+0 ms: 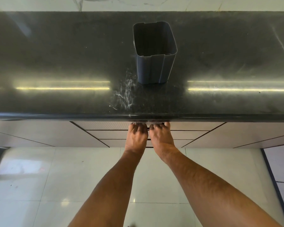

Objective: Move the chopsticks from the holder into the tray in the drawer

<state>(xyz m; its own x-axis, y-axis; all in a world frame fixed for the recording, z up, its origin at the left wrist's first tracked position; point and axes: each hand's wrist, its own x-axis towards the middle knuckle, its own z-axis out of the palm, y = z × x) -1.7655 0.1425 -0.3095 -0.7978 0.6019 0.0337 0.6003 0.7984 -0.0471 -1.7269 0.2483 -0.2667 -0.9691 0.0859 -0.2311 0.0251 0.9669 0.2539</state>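
From the head camera I am seeing both hands side by side at the top drawer (116, 126), just under the counter (56, 63) edge; left hand (136, 139) and right hand (161, 138) are pressing, fingers together, against its front; the holder (154, 63) is standing upright beyond them, looking empty; chopsticks and tray are not visible.

Holder (155, 53) upright on countertop (56, 63), above drawer front (108, 125).

I have both forearms stretched straight forward, bare to the elbow. My left hand (136, 136) and right hand (161, 136) sit side by side, almost touching, backs up, fingers extended, fingertips hidden ahead.
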